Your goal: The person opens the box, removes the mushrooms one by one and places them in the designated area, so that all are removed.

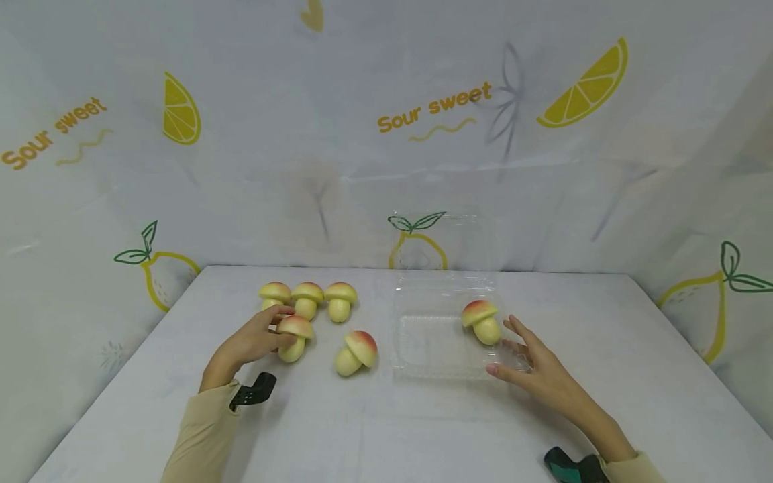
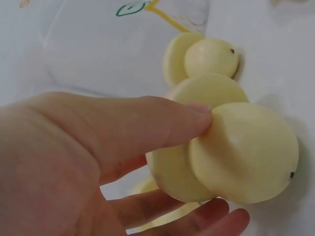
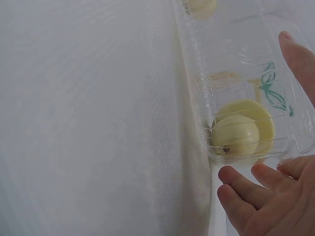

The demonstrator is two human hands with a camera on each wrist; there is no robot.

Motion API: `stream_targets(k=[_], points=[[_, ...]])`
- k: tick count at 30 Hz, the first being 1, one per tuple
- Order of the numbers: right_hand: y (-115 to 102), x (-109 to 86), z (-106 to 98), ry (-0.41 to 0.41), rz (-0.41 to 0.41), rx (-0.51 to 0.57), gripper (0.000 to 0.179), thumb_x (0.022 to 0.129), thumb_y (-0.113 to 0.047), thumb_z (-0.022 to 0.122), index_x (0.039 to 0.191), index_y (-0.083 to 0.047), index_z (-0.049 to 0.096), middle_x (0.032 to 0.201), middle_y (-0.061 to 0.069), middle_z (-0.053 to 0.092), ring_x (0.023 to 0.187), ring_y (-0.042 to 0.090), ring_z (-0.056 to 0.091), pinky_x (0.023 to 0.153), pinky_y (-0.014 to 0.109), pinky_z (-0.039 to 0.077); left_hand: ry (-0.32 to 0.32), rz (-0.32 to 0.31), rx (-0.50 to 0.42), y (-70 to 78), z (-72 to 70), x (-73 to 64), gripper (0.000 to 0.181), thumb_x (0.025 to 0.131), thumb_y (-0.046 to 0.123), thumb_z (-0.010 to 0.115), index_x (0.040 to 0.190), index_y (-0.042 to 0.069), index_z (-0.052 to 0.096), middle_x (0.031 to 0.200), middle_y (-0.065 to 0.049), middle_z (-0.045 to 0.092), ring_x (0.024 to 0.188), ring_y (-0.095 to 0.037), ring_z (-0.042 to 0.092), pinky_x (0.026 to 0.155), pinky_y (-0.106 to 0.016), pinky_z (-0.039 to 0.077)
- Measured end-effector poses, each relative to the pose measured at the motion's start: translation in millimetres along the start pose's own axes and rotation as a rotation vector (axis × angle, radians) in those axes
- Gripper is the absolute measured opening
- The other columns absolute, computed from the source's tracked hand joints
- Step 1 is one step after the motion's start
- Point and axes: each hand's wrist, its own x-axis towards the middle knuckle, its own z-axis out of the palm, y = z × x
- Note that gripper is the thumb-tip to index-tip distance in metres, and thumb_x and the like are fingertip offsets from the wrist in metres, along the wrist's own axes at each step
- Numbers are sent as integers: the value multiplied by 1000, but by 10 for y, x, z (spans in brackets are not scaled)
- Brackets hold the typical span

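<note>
My left hand (image 1: 255, 341) holds a yellow toy mushroom (image 1: 294, 339) with a reddish cap between thumb and fingers; the left wrist view shows the thumb on the cap's underside by the stem (image 2: 246, 152). Behind it stand three similar mushrooms (image 1: 339, 302) in a row. Another mushroom (image 1: 356, 353) lies tilted to the right of the left hand. A clear plastic box (image 1: 423, 370) has its lid raised at the back, and one mushroom (image 1: 481, 322) leans inside at its right side. Beside that side is my right hand (image 1: 543, 376), fingers spread, gripping nothing; whether fingertips touch the box, I cannot tell.
The white table (image 1: 362, 436) meets a lemon-printed cloth backdrop (image 1: 362, 147) at its far edge. A black band device (image 1: 256, 390) sits on the left wrist, and another dark device (image 1: 570, 466) is on the right wrist.
</note>
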Motion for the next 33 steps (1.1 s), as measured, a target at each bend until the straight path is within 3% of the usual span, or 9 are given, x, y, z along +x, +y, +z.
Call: stream_targets(k=[8,15,22,28,33], points=[[11,-7,0,-1,4,22,104,89,-38,73,159,-6,5,162,24,20,138,49,40,100,72,37,35,8,66,74,-49,-40,62,89,15,67,143,-3,42,136,-34,49,117,-47,55,89,-48,51],[0,-13,-1,-3,6,20,104,89,-40,73,159,-6,5,163,23,20,138,48,41,100,73,36,117,14,108,195,-65,-108,55,93,19,64,142,3,44,143,-33,45,127,-51,47,97,-57,46],[5,-16,-4,-2,-3,22,103,89,-39,72,159,-6,4,163,22,20,138,48,41,101,73,35,165,88,118,360,-39,-151,55,92,19,64,141,3,44,145,-27,46,131,-51,44,102,-59,43],[2,-14,-4,0,-5,22,103,89,-39,72,159,-5,4,162,23,21,138,48,41,101,73,35,159,35,166,384,-45,-170,58,92,20,64,143,3,43,147,-27,44,133,-51,41,103,-62,40],[3,-11,-1,-2,-8,19,103,89,-37,73,159,-5,5,162,24,21,137,49,42,100,73,36,146,-3,273,267,-67,-152,63,90,19,68,142,-6,42,143,-34,45,129,-54,44,101,-64,40]])
